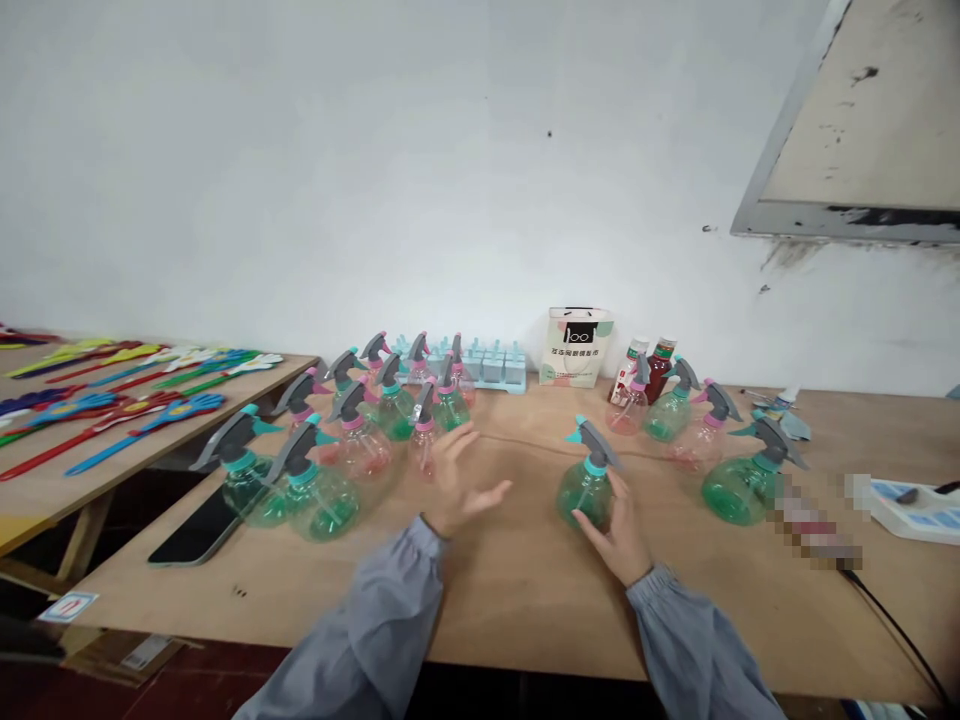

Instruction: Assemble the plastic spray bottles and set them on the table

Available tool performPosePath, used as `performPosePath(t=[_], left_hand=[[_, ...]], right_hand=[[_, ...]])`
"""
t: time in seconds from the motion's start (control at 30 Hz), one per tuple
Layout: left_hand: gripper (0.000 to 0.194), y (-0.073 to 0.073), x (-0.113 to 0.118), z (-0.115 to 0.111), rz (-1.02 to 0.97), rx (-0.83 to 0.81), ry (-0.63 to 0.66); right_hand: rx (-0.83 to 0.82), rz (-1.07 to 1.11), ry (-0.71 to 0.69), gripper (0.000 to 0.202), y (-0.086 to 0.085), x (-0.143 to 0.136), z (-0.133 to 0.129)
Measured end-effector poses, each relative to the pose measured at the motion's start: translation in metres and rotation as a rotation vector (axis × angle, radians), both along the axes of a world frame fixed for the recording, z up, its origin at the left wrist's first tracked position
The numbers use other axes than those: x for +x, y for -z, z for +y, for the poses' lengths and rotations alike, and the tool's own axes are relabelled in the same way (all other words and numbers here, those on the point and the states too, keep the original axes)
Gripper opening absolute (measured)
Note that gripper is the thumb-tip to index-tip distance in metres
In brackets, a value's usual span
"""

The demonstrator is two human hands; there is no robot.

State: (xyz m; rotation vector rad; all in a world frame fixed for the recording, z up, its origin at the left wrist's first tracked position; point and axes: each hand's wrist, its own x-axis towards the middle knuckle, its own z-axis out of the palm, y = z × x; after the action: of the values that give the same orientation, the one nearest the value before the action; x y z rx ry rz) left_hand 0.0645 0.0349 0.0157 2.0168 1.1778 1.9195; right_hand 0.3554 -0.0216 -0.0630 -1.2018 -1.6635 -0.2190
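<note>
My right hand [621, 530] is wrapped round the lower right side of a green spray bottle [581, 490] with a grey and teal trigger head, which stands upright on the table. My left hand [459, 485] is held open over the table, fingers spread, with nothing in it. Just beyond its fingers stands a pink spray bottle [422, 450]. Several more pink and green spray bottles are grouped on the left, among them a green one [322, 505]. On the right is a smaller group, with another green spray bottle [739, 490] nearest me.
A black phone [196, 525] lies under the left group's edge. Behind stand a pale blue popsicle mould [491, 370], a paper bag [574, 350] and two sauce bottles [660, 365]. At right are a white power strip [919, 515] and a cable [892, 625]. Colourful hand-shaped sticks [150, 425] cover the left table.
</note>
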Motion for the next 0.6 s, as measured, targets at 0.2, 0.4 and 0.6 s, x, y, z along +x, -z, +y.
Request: performPosePath(t=[0.2, 0.4, 0.6], left_hand=[[0.104, -0.005, 0.080, -0.036, -0.053, -0.444, 0.383], [0.073, -0.008, 0.077, -0.023, -0.179, -0.516, 0.356], [0.065, -0.008, 0.053, -0.022, -0.207, -0.463, 0.433]], right_hand=[[0.003, 0.009, -0.084, 0.076, 0.009, -0.055, -0.011], [-0.090, 0.019, -0.201, 0.064, 0.000, -0.050, 0.008], [0.073, 0.317, 0.220, 0.067, -0.047, 0.056, 0.110]])
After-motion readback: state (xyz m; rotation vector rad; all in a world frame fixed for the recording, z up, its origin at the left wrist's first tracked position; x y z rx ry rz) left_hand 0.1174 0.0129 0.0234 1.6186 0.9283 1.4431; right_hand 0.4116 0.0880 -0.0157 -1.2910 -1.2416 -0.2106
